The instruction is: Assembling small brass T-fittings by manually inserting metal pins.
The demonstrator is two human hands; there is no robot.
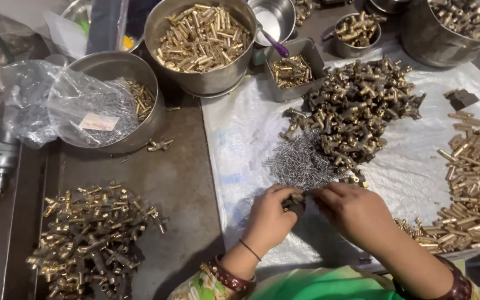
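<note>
Beside the springs [301,164], both hands' fingers [294,195] on a dark fitting [295,205]

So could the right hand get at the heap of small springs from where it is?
Probably yes. The right hand sits at the near edge of the springs, with only bare white sheet between; it and the left hand are pinching a small dark part.

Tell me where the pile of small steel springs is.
In the head view the pile of small springs lies on the white plastic sheet, just beyond the left hand and right hand, against the near edge of the dark brass fittings heap.
</note>
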